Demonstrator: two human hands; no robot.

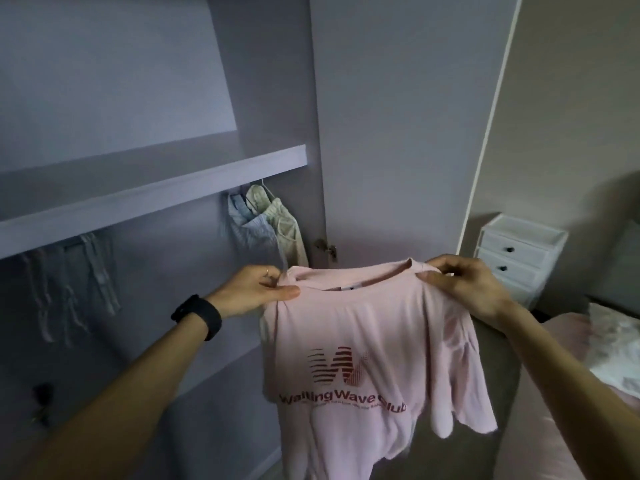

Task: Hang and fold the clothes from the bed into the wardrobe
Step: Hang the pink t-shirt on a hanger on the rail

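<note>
- Bedroom corner in dim light: an open wardrobe (104, 81) fills the left side, and the edge of the bed (609, 341) shows at the lower right.
- Nearest, both forearms reach forward, the left one with a dark watch (197, 317) on the wrist.
- Left hand (263, 289) pinches one shoulder of the pink T-shirt (363, 341), thumb laid across the front and fingers curled behind the cloth.
- Right hand (464, 282) pinches the other shoulder beside the collar in the same way, fingers closed on the fabric.
- Held up in the air between the two grips, the shirt has its shoulder line running side to side and roughly level. The printed front faces the camera and the body hangs straight down; I cannot tell whether a hanger is inside it.
- Beyond the left hand, under the shelf (156, 192), two pale hung shirts (270, 223) sit at the right end of the hanging space; further left hang fainter garments (86, 271).
- That hanging space lies ahead and to the left of the shirt, so the left hand is the nearer one to it. My judgement is that the shirt goes leftward and up from here.
- Farthest right, past the wardrobe door (398, 133), stands a white drawer unit (516, 251).
</note>
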